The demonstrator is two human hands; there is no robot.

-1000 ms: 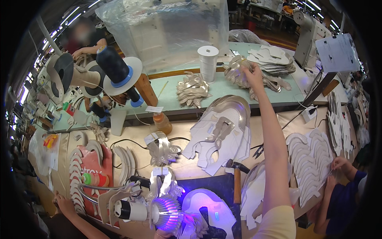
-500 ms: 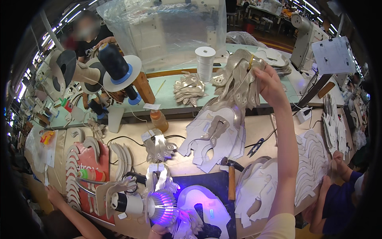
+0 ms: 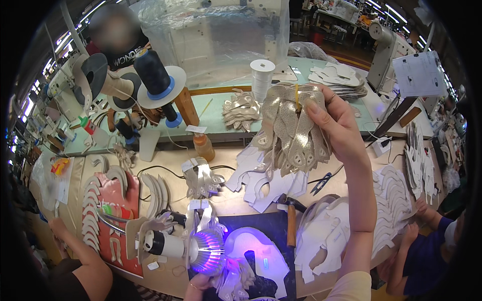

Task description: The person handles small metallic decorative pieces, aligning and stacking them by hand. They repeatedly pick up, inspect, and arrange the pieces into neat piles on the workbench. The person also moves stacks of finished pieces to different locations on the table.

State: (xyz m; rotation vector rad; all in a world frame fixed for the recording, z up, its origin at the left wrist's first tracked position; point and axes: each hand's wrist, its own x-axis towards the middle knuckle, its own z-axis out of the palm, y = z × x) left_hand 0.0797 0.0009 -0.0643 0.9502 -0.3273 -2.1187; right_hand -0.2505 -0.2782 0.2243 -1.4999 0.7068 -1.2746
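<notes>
My right hand (image 3: 337,120) is raised over the far half of the table, its thumb and fingers closed on a bundle of shiny pale-gold leather cutouts (image 3: 293,133). A yellow band circles the top of this bundle, and its pieces hang downward. Low in the view, my left hand (image 3: 202,281) is partly covered by a finned lamp (image 3: 207,252) glowing violet. Another bunch of metallic cutouts (image 3: 235,281) lies beside that hand; the fingers are hidden, so a grip cannot be made out. Under the lamp's light, a white curved shoe piece (image 3: 256,241) rests on a dark mat (image 3: 286,231).
A hammer (image 3: 291,226) and thread snips (image 3: 321,183) lie right of centre. White cutouts (image 3: 324,236) are stacked at right. Bundled pieces (image 3: 201,178) sit near a glue bottle (image 3: 203,146). Thread cones (image 3: 153,75) stand far left. Other people work on both sides.
My right hand has brought the gold bundle nearer and a little left, turning it so its faces show more squarely. The person at far left has come closer into view.
</notes>
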